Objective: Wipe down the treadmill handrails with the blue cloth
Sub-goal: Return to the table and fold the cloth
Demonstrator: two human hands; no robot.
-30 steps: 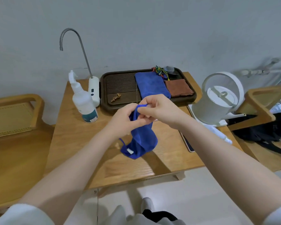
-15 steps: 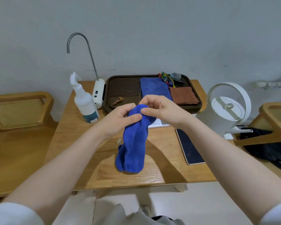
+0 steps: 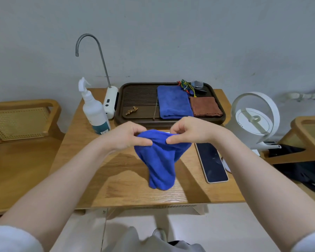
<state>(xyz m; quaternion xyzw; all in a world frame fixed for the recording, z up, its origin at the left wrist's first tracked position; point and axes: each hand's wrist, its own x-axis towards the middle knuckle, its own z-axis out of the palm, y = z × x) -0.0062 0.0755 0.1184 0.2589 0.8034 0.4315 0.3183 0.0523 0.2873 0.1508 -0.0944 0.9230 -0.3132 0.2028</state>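
Blue cloth point(image 3: 161, 160) pinched by left hand point(image 3: 127, 136), right hand point(image 3: 191, 132), spray bottle point(image 3: 95, 111) label unreadable

A table point(image 3: 127, 188) stands against the wall, with a chair point(image 3: 22, 142) to its left. At its back sits a tea tray point(image 3: 171, 122) holding a folded cloth point(image 3: 174, 102) with a smaller cloth point(image 3: 205, 106) right of it. Left of the tray stand a water dispenser point(image 3: 110, 101) and, nearer, a spray bottle point(image 3: 95, 110). A phone point(image 3: 212, 162) lies on the table's right part. Both hands, the left hand point(image 3: 129, 136) and right hand point(image 3: 189, 130), hold a cloth point(image 3: 161, 160) above the middle; its lower end perhaps touches the tabletop.
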